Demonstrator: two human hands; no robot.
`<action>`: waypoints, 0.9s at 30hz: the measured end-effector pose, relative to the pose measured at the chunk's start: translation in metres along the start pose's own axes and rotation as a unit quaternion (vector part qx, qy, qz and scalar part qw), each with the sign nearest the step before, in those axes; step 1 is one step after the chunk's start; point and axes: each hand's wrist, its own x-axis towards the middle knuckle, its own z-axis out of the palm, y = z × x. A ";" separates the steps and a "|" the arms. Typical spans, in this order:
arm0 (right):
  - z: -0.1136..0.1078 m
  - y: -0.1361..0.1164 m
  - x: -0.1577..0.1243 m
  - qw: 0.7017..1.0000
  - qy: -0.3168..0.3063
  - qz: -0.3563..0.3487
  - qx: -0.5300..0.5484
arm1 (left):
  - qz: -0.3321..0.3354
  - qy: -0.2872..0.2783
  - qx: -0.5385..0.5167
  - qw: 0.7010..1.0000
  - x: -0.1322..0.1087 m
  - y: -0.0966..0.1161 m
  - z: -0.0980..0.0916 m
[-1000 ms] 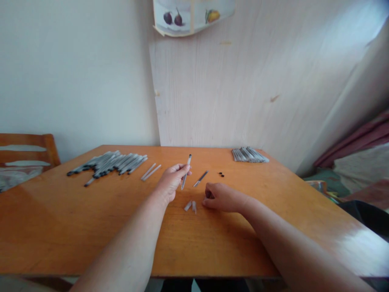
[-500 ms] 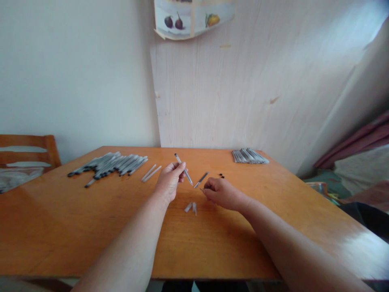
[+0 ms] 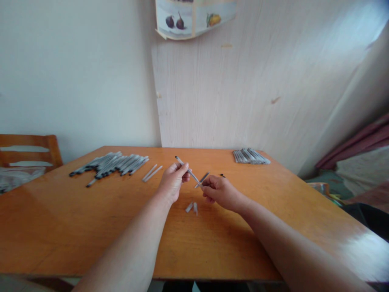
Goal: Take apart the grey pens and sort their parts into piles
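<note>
Just above the table (image 3: 91,227) middle, the left hand (image 3: 172,184) pinches a pen (image 3: 186,167), its length slanting from far-left to near-right. The right hand (image 3: 220,192) hovers just beside that near end, fingers curled shut on something unclear

No readable text, label or number anywhere.

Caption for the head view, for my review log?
Left hand holding a slim grey pen barrel above an orange wooden table, right hand pinched close to its lower end.
</note>
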 end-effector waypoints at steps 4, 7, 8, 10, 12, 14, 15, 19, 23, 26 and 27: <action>0.000 -0.001 0.001 1.000 -0.001 0.013 0.007 | -0.004 -0.010 0.006 1.000 -0.002 -0.001 0.002; 0.000 -0.001 0.002 1.000 0.007 0.009 0.006 | -0.007 -0.017 0.011 1.000 -0.002 -0.002 0.003; 0.000 -0.002 0.002 1.000 0.011 0.007 0.009 | -0.009 -0.019 0.011 1.000 -0.002 -0.002 0.003; -0.001 -0.002 0.002 1.000 0.017 0.008 0.018 | -0.011 -0.020 0.011 1.000 -0.002 -0.002 0.003; -0.001 -0.004 0.002 0.999 0.024 0.016 0.031 | -0.014 -0.022 0.012 1.000 -0.002 -0.003 0.003; -0.001 -0.005 0.001 0.999 0.032 0.023 0.037 | -0.016 -0.024 0.019 0.999 -0.002 -0.003 0.003; -0.002 -0.005 0.001 0.998 0.037 0.022 0.037 | -0.016 -0.024 0.023 0.999 -0.002 -0.003 0.003; -0.003 -0.004 0.001 0.998 0.048 0.006 0.026 | -0.015 -0.017 0.037 0.999 -0.004 -0.003 0.005; -0.003 -0.005 0.000 0.998 0.057 0.001 0.004 | -0.015 -0.010 0.044 0.999 -0.005 -0.004 0.005; -0.002 -0.007 -0.001 0.998 0.066 -0.002 -0.023 | -0.021 -0.009 0.045 0.999 -0.005 -0.005 0.005; -0.002 -0.008 -0.001 0.997 0.069 -0.003 -0.032 | -0.024 -0.010 0.041 0.999 -0.005 -0.006 0.005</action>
